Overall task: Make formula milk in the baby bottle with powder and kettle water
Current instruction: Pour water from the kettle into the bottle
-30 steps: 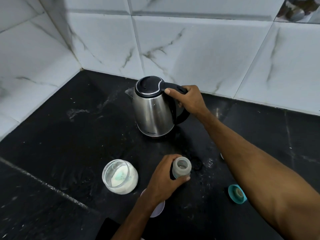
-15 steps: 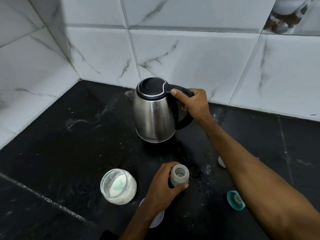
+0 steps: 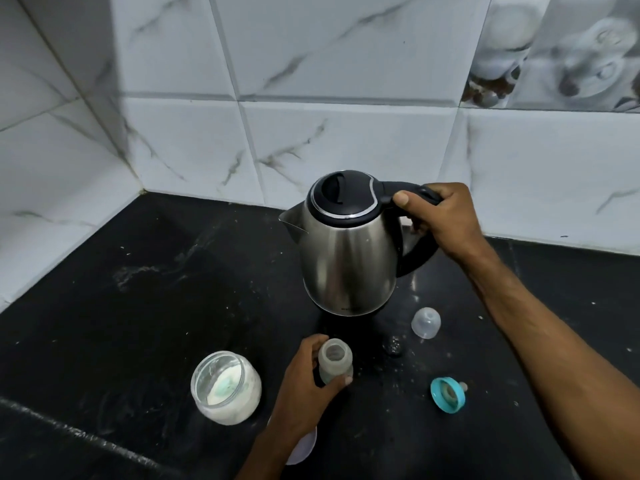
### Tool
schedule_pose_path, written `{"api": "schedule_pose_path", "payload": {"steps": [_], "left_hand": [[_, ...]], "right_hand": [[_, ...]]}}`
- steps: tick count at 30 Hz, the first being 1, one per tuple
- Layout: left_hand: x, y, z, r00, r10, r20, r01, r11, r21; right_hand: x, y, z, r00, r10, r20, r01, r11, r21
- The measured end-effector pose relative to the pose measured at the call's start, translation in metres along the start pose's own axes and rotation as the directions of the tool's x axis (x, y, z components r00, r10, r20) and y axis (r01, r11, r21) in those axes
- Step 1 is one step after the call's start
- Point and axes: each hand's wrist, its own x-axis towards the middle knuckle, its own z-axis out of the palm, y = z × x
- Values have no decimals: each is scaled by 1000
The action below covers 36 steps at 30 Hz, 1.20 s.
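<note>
Black counter [image 3: 145, 306], tiled corner. My right hand [image 3: 446, 220] gripped the kettle [image 3: 346, 258] handle; my left hand [image 3: 304, 382] held the open bottle [image 3: 335, 363] upright. Powder jar [image 3: 225, 388] uncapped alongside. Pouring, capping, shaking apparently remained.

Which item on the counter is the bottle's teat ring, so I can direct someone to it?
Start at the steel kettle held over the black counter. Nearer the camera and to its right lies the teat ring, beside the right forearm. It is the only teal piece; the cap nearby is clear.
</note>
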Motion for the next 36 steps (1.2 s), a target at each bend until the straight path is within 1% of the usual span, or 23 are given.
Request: {"api": "schedule_pose_path", "payload": {"steps": [4,11,15,20,27,30,36], "left_hand": [[-1,1,1,999,34,9,-34,999,18],[-12,7,-1,999,22,-40,-21,1000,22],[-18,11,-1,998,33,-62,-31,999,23],[-26,15,2,994,54,-91,-55,998,-6],[-26,14,4,986,105,-127,-101,994,39],[-25,15,5,985,111,-135,-105,993,53],[-21,16,5,982,122,-146,-119,992,31]], "right_hand": [[-19,-7,-22,999,-20,-25,20,1000,-20],[-49,-17,-54,999,-17,-49,13,997,-80],[-63,-24,-67,1000,-21,-21,19,996,-93],[-79,-30,-76,999,-32,-10,30,988,-149],[-95,-38,-85,1000,-14,22,19,964,-267],[-101,-44,-85,999,5,40,7,959,-284],[-104,-48,-84,992,1,124,41,939,-341]]}}
